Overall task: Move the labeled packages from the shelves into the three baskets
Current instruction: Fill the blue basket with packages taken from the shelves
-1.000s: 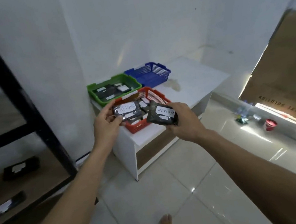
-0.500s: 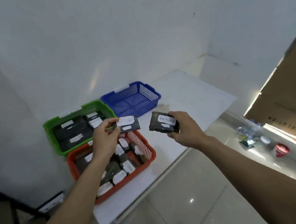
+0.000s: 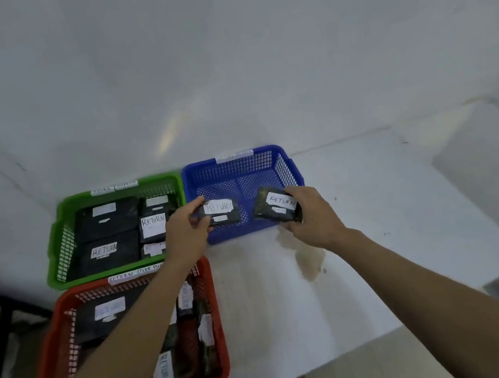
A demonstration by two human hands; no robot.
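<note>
My left hand (image 3: 187, 231) pinches 1 flat black package (image 3: 221, 211) by its left edge, thumb on top and fingers curled beneath, its white paper label handwritten "RETURN". My right hand (image 3: 312, 213) grips a 2nd black package (image 3: 277, 205) of the same glossy, soft-looking wrap, fingers curled round its right end, label also reading "RETURN". Both packages hang over the blue basket (image 3: 283, 163) at 12 o'clock, a rectangular plastic basket with lattice walls and perforated floor; nothing else shows inside it. At 10 o'clock sits the green basket (image 3: 60, 238), same moulded mesh, holding 5 black packages that I can count, several labels reading "RETURN". At 8 o'clock the red basket (image 3: 51, 351) touches the green one's front rim; it holds more labelled packages, partly hidden under my left forearm, so I cannot count them. All 3 baskets carry paper tags on their back rims and stand on a smooth white tabletop (image 3: 395, 231), which has 1 brownish stain (image 3: 310, 261) at 1 o'clock from the red basket.
</note>
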